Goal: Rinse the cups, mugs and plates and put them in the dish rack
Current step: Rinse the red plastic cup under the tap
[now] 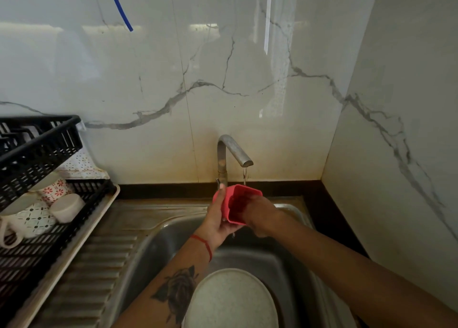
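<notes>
A red square cup [234, 213] is held above the sink [277, 260], just under the tap spout [244, 160], from which a thin stream of water falls onto its rim. My left hand [218, 218] grips the cup's left side from below. The fingers of my right hand [257, 215] reach into the cup's opening. A speckled pale plate [233, 300] lies in the sink basin below my arms. The black dish rack [37, 203] stands at the left and holds several patterned and white mugs [34, 218] on its lower level.
The rack sits on a beige tray [81, 238] on the ribbed steel drainboard [99, 265]. A marble wall runs behind the sink and along the right side. A dark counter strip [329, 211] borders the sink at the right.
</notes>
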### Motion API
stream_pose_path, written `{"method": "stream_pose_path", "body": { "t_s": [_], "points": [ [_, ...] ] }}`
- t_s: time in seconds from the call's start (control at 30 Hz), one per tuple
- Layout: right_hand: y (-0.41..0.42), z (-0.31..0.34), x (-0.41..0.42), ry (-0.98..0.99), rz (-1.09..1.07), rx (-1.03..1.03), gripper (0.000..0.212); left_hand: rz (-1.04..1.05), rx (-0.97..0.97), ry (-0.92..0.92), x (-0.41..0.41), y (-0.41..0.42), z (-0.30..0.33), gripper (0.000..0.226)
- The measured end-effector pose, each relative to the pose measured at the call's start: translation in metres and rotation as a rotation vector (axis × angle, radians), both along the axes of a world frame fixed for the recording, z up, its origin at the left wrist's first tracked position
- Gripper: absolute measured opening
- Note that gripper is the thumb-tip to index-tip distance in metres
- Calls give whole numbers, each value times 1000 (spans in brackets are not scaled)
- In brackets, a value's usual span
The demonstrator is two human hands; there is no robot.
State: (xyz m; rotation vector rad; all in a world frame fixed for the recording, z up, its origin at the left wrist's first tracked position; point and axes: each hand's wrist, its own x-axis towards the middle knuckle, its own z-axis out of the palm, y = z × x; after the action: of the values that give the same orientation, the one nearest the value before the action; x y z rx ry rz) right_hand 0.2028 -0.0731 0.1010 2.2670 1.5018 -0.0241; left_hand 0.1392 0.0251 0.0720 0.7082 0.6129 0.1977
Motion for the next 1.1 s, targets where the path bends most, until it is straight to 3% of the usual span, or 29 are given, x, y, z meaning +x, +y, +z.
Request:
{"method": "stream_pose_path", "body": {
  "t_s": [0.07, 0.2, 0.27, 0.33, 0.4, 0.5, 0.53, 0.6, 0.67, 0.7, 0.77, 0.83, 0.9, 0.97, 1.03, 1.1],
  "points": [
    [3, -1, 4, 25, -22, 76, 34, 22, -23, -8, 1, 3, 1, 63],
    [7, 8, -3, 590, -134, 349, 11, 46, -85, -86, 0, -2, -2, 55],
    [8, 13, -8, 697, -98, 354, 8, 51, -72, -85, -1, -5, -1, 55],
    [8, 16, -6, 686, -103, 219, 14, 65, -38, -49, -2, -5, 0, 51],
    [7, 19, -4, 529, -88, 67, 16, 94, -45, -44, -2, -4, 2, 48],
    [11, 16, -10, 309, -90, 115, 21, 139, -78, -72, -1, -4, 7, 45],
    [13, 15, -12, 353, -127, 170, 22, 149, -78, -75, -1, -4, 8, 45],
    [14, 14, -15, 627, -175, 258, 17, 154, -44, -55, -3, -2, 8, 43],
    [6, 15, -11, 758, -130, 230, 17, 122, -6, -29, -6, 3, 8, 44],
    [2, 14, -8, 680, -99, 166, 21, 97, 1, -23, -8, 4, 8, 46],
    [-3, 11, -5, 318, -17, 32, 26, 58, -20, -21, -11, 4, 6, 53],
    [-2, 7, -3, 94, -4, 55, 29, 52, -58, -60, -12, 2, 5, 55],
    [-4, 10, 1, 154, -39, 164, 30, 71, -92, -149, -12, 4, 4, 48],
    [-8, 14, 5, 375, -70, 280, 25, 89, -133, -207, -11, 2, 6, 38],
    [-8, 15, -2, 646, -107, 394, 19, 77, -95, -177, -9, -2, 6, 45],
    [-3, 14, -9, 762, -111, 433, 20, 76, -73, -153, -7, -8, 5, 59]
  ]
}}
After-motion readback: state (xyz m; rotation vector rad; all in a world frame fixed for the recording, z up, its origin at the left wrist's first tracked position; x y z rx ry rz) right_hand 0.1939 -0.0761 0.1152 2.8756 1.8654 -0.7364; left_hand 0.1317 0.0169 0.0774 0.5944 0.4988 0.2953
